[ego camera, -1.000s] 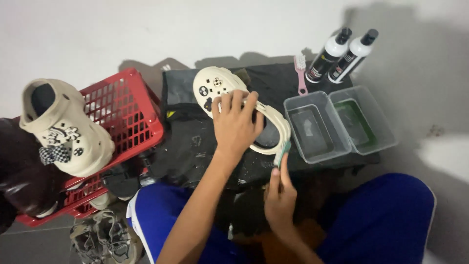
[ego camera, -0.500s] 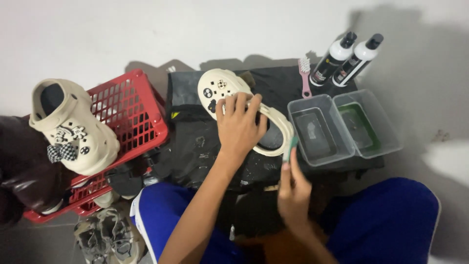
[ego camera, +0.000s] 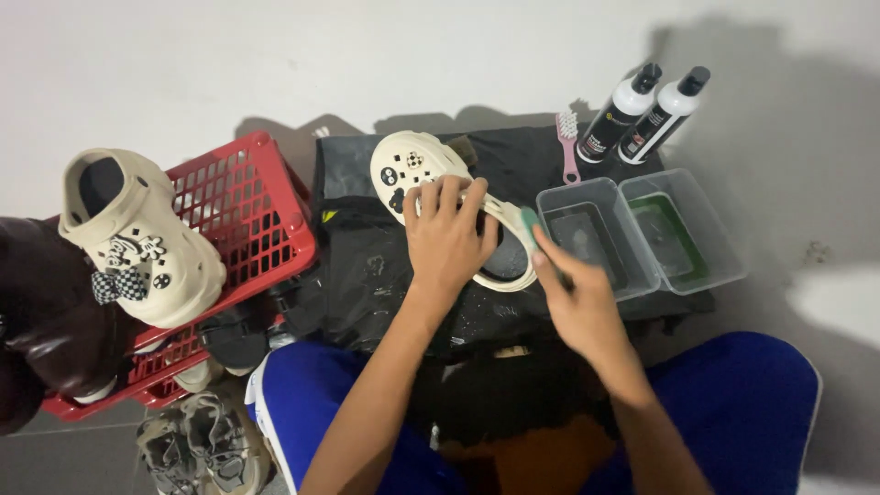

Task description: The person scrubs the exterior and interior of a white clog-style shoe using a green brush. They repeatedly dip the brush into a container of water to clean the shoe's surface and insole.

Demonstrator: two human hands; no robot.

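A cream clog (ego camera: 412,172) with small charms lies on a black mat (ego camera: 367,275). My left hand (ego camera: 447,240) presses flat over the clog's middle and holds it down. My right hand (ego camera: 577,298) grips a teal-handled brush (ego camera: 530,225) whose tip sits at the clog's heel strap, right beside a clear tub. The brush's bristles are hidden from view.
Two clear tubs (ego camera: 642,236) stand right of the clog, one with green liquid. Behind them are two black-and-white bottles (ego camera: 646,112) and a pink brush (ego camera: 568,142). A red basket (ego camera: 247,229) at left carries another cream clog (ego camera: 137,238). Grey sneakers (ego camera: 202,445) lie lower left.
My right hand has risen with the brush from near my lap up to the clog's heel strap. My left hand stays on the clog.
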